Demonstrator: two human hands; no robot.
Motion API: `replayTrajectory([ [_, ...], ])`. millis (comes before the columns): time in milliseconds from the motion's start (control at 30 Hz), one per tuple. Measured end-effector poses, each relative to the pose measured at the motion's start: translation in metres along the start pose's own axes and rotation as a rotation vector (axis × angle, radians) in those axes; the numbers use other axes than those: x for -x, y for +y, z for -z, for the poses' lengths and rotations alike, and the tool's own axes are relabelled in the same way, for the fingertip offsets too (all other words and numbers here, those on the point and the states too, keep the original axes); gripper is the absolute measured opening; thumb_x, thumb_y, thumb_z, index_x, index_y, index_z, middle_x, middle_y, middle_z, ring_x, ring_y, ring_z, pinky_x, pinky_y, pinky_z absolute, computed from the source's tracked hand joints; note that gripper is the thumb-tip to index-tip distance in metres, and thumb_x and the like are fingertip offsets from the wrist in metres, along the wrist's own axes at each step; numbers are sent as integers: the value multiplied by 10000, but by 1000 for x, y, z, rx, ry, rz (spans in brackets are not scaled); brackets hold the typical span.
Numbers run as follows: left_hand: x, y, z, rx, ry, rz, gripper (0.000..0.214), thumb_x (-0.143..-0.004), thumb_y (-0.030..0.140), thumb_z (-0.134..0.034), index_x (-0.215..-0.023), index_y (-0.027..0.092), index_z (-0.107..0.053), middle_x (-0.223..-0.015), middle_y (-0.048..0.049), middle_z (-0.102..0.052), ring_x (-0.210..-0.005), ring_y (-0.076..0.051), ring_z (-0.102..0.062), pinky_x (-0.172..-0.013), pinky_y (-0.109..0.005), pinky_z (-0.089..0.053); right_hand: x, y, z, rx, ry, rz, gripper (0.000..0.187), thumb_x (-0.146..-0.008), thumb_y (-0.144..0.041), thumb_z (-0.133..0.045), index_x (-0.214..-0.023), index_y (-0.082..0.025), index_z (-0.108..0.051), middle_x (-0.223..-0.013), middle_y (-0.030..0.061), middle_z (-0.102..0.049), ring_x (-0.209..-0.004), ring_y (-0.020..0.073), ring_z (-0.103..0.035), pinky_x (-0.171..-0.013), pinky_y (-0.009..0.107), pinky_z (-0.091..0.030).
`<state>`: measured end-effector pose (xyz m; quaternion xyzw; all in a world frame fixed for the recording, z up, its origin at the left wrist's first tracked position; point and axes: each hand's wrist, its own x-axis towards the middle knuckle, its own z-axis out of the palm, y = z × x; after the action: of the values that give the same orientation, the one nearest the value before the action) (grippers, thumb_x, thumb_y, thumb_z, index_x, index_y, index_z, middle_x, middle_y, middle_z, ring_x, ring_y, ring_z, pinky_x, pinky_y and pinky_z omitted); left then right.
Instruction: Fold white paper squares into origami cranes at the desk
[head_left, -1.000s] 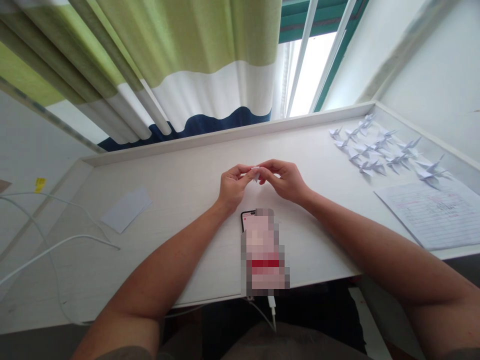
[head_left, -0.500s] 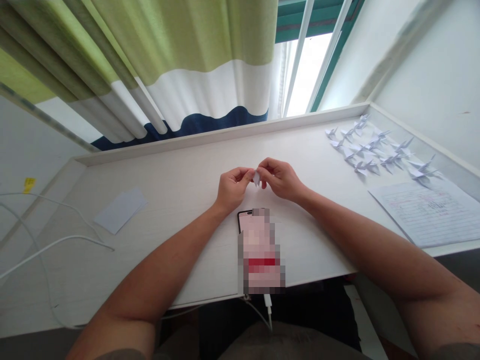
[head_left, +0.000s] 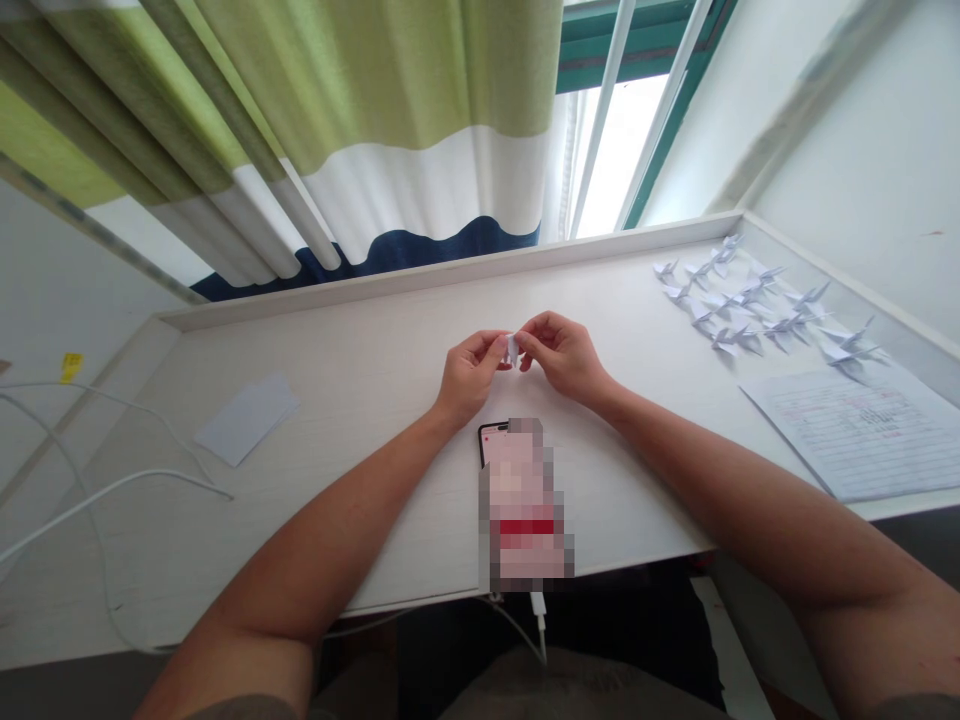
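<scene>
Between my two hands, over the middle of the white desk, is a small piece of folded white paper point(head_left: 513, 350). My left hand point(head_left: 470, 372) is closed, pinching its left side between thumb and fingers. From the right, my right hand point(head_left: 561, 355) pinches the paper's upper right edge, also closed. The paper is narrow and points downward; its finer folds are too small to tell. Several folded white paper cranes point(head_left: 761, 305) stand grouped at the desk's far right corner. A phone point(head_left: 525, 490), partly blurred out, lies just below my hands.
Flat white paper sheets point(head_left: 247, 418) lie on the left of the desk point(head_left: 375, 380), near a white cable point(head_left: 127, 475). A written sheet point(head_left: 862, 430) rests at the right. A charging cable point(head_left: 538, 610) leads from the phone over the front edge. Curtains point(head_left: 420, 190) hang behind.
My fingers have shifted slightly on the folded paper, and its visible shape has turned a little. The whole view has moved slightly; the other things lie where they were.
</scene>
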<state>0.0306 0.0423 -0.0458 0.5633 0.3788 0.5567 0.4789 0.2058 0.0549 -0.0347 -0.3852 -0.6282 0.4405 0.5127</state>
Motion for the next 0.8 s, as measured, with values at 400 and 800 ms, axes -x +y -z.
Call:
replayTrajectory([
  [400, 0, 0, 1, -3, 64, -12, 395, -806, 573, -910, -861, 205, -778, -1009, -77, -815, -800, -147, -696, -774, -335, -600, 1, 1, 2, 16, -37, 18, 376, -914, -586, -787, -945, -215, -735, -885, 53, -792, -799, 193, -746, -781, 413, -632],
  [800, -1, 1, 3, -57, 73, -20, 300, -859, 504, -872, -882, 212, -810, -1017, -74, -813, -813, -155, -689, -779, -333, -590, -2, 6, 9, -42, -66, -69, 476, -805, -618, -894, -1060, -224, -819, -1034, 82, -828, -911, 213, -764, -904, 443, -643],
])
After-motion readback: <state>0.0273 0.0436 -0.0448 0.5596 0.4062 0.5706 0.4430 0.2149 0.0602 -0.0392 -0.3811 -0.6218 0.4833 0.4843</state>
